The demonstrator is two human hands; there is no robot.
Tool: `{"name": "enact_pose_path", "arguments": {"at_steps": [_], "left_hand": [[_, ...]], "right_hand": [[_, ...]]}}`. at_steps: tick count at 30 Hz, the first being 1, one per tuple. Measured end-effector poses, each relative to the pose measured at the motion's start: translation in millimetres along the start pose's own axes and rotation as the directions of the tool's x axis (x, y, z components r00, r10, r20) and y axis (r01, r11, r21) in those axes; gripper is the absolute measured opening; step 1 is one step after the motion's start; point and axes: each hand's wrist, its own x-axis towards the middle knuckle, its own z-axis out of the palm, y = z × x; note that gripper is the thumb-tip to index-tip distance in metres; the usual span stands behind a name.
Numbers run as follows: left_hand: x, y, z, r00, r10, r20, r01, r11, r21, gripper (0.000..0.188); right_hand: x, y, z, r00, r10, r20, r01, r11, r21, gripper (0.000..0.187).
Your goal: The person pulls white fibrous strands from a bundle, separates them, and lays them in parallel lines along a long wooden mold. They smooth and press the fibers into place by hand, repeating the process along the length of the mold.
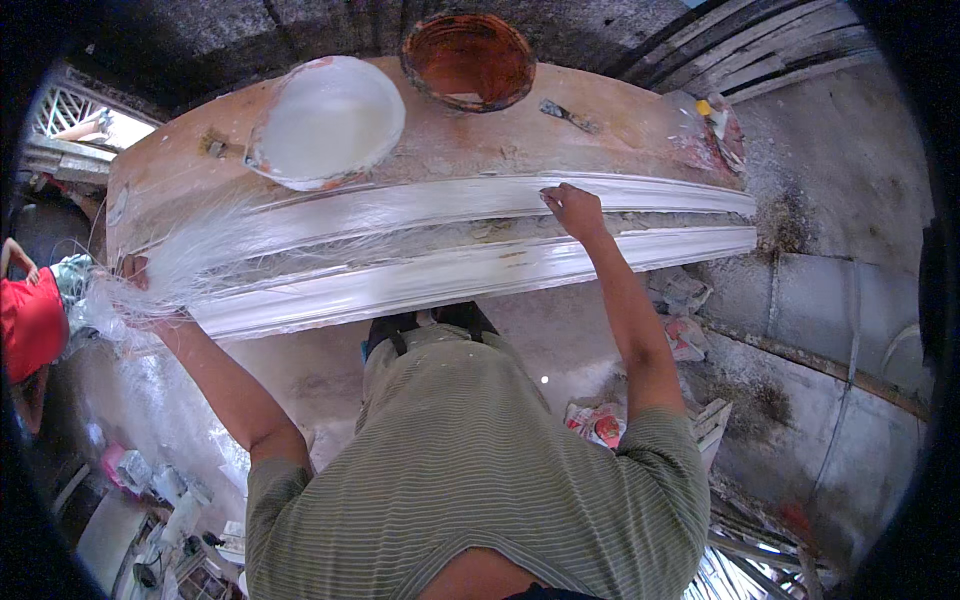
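As far white strip (440,203) runs left–right | right hand (573,210): pinched, at its right half | left hand (139,288): left end, amid fibres (195,255), grip unclear

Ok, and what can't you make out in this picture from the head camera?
All in the head view:
Left hand: whether it grips or only touches is veiled by loose, shiny white fibres.
Right hand: anything between its bunched fingertips is too small to tell.
Pale scrap inside the round, rust-brown tub: too small to identify.
Person in a red top: cut off by the dark left rim.
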Motion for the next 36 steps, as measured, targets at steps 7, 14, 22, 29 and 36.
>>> {"name": "enact_pose_path", "arguments": {"at_steps": [7, 14, 22, 29, 36], "left_hand": [[-10, -17, -7, 0.979, -0.098, 0.178, 0.191, 0.741, -0.644, 0.025], [-53, -1, 72, 0.915, 0.032, 0.402, 0.309, 0.584, -0.750, 0.023], [-113, 7, 157, 1.000, -0.013, -0.014, 0.002, 0.795, -0.606, 0.020], [-138, 19, 258, 0.931, 0.352, 0.094, -0.345, 0.770, 0.537, 0.021], [-150, 53, 204, 0.977, 0.035, 0.212, 0.129, 0.696, -0.706, 0.024]], "right_hand": [[-17, 88, -10, 0.999, 0.017, 0.030, -0.018, 0.999, 0.045, 0.023], [-14, 180, -7, 0.978, -0.148, 0.148, 0.141, 0.989, 0.051, 0.025], [-18, 300, 9, 0.976, -0.173, 0.133, 0.131, 0.952, 0.275, 0.028], [-23, 406, 13, 0.981, 0.045, 0.186, -0.099, 0.951, 0.292, 0.034], [-24, 515, 86, 0.980, 0.199, -0.028, -0.195, 0.975, 0.108, 0.029]]}}
